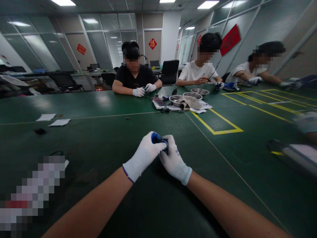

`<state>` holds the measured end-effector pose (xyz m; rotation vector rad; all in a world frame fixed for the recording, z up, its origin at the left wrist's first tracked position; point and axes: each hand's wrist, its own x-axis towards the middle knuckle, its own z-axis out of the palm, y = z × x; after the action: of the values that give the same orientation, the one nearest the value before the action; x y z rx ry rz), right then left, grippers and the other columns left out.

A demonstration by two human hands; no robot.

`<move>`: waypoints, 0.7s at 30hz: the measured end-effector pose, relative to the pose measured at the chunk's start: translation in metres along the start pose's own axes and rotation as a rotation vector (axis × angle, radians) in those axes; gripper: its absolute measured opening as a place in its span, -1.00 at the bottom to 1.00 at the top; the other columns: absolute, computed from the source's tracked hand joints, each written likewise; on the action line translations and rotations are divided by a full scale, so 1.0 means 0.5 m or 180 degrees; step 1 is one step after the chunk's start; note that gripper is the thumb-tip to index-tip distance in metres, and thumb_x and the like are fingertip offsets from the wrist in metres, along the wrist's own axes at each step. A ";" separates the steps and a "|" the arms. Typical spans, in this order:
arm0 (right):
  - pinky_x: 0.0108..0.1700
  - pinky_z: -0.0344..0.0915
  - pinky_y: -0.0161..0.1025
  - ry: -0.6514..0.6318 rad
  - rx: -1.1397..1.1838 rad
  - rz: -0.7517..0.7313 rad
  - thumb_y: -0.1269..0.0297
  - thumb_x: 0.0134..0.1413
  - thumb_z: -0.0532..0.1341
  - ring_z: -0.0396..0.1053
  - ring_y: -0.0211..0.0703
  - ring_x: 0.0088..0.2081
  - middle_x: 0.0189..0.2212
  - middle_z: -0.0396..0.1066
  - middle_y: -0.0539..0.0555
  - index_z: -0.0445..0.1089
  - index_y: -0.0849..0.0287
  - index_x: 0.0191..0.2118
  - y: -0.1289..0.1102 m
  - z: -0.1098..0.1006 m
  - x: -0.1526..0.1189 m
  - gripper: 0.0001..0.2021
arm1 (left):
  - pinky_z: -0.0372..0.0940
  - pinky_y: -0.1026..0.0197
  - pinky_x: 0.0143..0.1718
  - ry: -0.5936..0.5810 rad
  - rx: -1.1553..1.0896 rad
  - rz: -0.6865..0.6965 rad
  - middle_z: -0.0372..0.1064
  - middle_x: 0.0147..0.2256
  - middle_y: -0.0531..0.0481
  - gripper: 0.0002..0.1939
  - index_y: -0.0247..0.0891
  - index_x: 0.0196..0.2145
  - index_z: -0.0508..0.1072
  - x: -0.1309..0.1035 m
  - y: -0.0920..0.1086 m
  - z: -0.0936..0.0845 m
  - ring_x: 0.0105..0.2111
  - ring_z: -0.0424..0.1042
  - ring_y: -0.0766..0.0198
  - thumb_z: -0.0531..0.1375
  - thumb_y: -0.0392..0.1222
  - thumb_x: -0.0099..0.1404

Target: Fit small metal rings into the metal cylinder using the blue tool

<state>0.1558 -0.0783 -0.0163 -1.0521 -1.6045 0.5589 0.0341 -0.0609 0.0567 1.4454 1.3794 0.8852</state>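
Both my hands wear white gloves with blue on the palm side and meet above the green table [104, 138]. Between them is a small dark round part with a pale ring on its face [165, 144]; its exact kind cannot be made out. My left hand [146, 152] is closed, its thumb lying against the ringed face. From the other side my right hand [173, 158] wraps round the same part, with most of its fingers hidden behind it.
Metal bowls [176, 100], a beige cloth [192, 102] and papers lie across the table. Three people sit beyond, and a blurred gloved hand [307, 122] is at the right. Paper sheets [59, 122] and a small black object [40, 131] lie left. Yellow tape [228, 132] marks the tabletop.
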 end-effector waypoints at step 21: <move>-0.20 0.42 -0.13 0.0435 0.0403 0.0237 0.29 0.14 0.19 0.41 -0.12 -0.27 -0.28 0.41 0.02 0.23 0.05 -0.10 0.002 -0.001 0.002 -0.79 | 0.42 -0.02 -0.18 -0.0226 0.2940 0.3194 0.45 -0.14 -0.17 -0.67 -0.24 0.09 0.51 -0.028 -0.018 -0.050 -0.17 0.43 0.05 0.13 -0.19 0.44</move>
<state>0.1565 -0.0771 -0.0165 -1.0361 -1.3972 0.6171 0.0061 -0.0717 0.0574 2.9816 0.9716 0.7553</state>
